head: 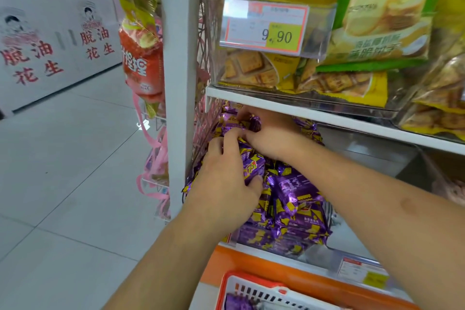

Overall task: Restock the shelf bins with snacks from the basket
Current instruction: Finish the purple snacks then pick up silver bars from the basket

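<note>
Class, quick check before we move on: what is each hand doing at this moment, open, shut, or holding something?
Left hand: fingers and thumb curled round purple snack packets in the shelf bin.
Right hand: fingers curled, gripping a purple packet deeper in the bin.

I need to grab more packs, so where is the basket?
In the head view, the basket sits at the bottom edge, right of centre, below the orange shelf edge and the bin of purple snack packs.

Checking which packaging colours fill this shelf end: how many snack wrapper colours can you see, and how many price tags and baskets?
Wrapper colours: 4 (purple packs, yellow bags, green bag, red packet)
Price tags: 2 (upper tag, lower tag)
Baskets: 1 (basket)
Total: 7
</note>
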Tool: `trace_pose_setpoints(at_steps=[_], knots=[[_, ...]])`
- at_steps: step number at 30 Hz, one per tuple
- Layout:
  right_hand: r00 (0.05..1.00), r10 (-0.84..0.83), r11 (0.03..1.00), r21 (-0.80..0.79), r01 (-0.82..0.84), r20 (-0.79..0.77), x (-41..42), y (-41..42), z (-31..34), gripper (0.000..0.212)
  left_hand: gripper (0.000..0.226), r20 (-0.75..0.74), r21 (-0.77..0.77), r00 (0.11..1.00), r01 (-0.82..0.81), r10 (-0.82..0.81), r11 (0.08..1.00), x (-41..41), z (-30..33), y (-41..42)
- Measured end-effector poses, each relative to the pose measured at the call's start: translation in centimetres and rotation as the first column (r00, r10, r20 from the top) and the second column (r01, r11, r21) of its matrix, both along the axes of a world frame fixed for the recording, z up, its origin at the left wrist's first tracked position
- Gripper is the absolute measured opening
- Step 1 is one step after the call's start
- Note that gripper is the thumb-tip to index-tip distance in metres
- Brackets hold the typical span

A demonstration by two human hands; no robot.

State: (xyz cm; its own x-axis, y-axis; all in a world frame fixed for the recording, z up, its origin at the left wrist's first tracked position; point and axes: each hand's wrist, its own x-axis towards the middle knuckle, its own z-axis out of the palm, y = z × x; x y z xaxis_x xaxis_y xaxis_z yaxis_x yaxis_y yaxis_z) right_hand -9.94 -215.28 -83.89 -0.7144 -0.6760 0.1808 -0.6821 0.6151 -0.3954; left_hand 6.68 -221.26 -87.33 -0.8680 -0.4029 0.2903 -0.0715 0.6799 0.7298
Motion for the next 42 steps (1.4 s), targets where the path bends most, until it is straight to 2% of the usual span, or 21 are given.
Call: trace_pose_setpoints(at_steps=[6, 11, 15, 17, 18, 20, 22, 24, 26, 29, 31, 33, 35, 37, 40, 42], knots=[[1.0, 0.006, 1.0, -0.003, -0.006, 0.014, 0.1, -0.4, 0.0, 0.032, 0.079, 0.004, 0.017, 1.0, -0.001, 0.001, 1.0, -0.1, 0.2, -0.2], [0.977, -0.197, 0.98, 0.028, 0.195, 0.075, -0.5, 1.5, -0.3, 0.034, 0.084, 0.011, 0.026, 1.0, -0.028, 0.028, 0.999, 0.0, 0.4, -0.4], [0.985, -0.093, 0.973, -0.197, 0.12, 0.143, 1.8, 6.9, -0.1, 0.028, 0.074, -0.02, 0.019, 0.999, -0.043, 0.043, 0.999, 0.2, 1.0, -0.5], [0.974, 0.004, 0.973, -0.226, 0.048, 0.228, 3.0, 9.9, 0.3, 0.029, 0.07, -0.029, 0.008, 0.999, -0.038, 0.038, 0.999, 0.3, 1.2, -0.3], [0.957, 0.064, 0.979, -0.201, -0.006, 0.284, 3.6, 11.2, 0.6, 0.029, 0.069, -0.032, -0.001, 0.999, -0.03, 0.03, 1.0, 0.4, 1.3, -0.1], [0.926, 0.146, 0.989, -0.055, -0.135, 0.347, 4.6, 13.3, 1.0, 0.046, 0.068, -0.034, -0.031, 0.999, -0.019, 0.018, 0.999, 0.5, 1.3, 0.3], [0.934, 0.187, 0.969, 0.096, -0.226, 0.305, 4.6, 14.5, 0.8, 0.063, 0.068, -0.023, -0.059, 0.999, -0.029, 0.028, 0.998, 0.4, 1.2, 0.7], [0.947, 0.211, 0.96, 0.13, -0.247, 0.244, 4.6, 15.0, 0.3, 0.064, 0.069, -0.006, -0.081, 0.999, -0.05, 0.05, 0.995, 0.3, 0.9, 1.0], [0.959, 0.193, 0.979, 0.029, -0.203, 0.209, 4.3, 15.0, 0.0, 0.058, 0.073, 0.001, -0.087, 0.998, -0.059, 0.059, 0.994, 0.1, 0.6, 1.0], [0.908, 0.145, 0.963, -0.267, -0.038, 0.392, 4.3, 14.6, 0.4, 0.04, 0.082, 0.016, -0.075, 0.998, -0.051, 0.053, 0.996, -0.2, 0.5, 0.8], [0.819, 0.127, 0.884, -0.438, 0.163, 0.56, 4.1, 14.3, 0.6, 0.023, 0.087, 0.03, -0.074, 0.998, -0.047, 0.05, 0.996, -0.3, 0.5, 0.7], [0.699, 0.203, 0.746, -0.57, 0.343, 0.686, 3.9, 14.2, 0.6, 0.029, 0.091, 0.042, -0.075, 0.998, -0.034, 0.037, 0.997, -0.4, 0.5, 0.6], [0.589, 0.287, 0.645, -0.607, 0.464, 0.756, 4.1, 14.2, 0.7, 0.033, 0.093, 0.051, -0.08, 0.998, -0.018, 0.022, 0.997, -0.5, 0.4, 0.5], [0.521, 0.318, 0.632, -0.586, 0.506, 0.792, 4.4, 14.3, 0.9, 0.035, 0.092, 0.051, -0.083, 0.999, -0.011, 0.015, 0.996, -0.5, 0.3, 0.6], [0.489, 0.341, 0.634, -0.581, 0.511, 0.803, 4.7, 14.1, 1.0, 0.031, 0.088, 0.06, -0.099, 0.998, -0.011, 0.017, 0.995, -0.5, 0.5, 0.9], [0.519, 0.328, 0.654, -0.586, 0.479, 0.79, 4.7, 13.9, 1.1, 0.026, 0.086, 0.067, -0.133, 0.997, -0.014, 0.023, 0.991, -0.5, 0.6, 1.0]])
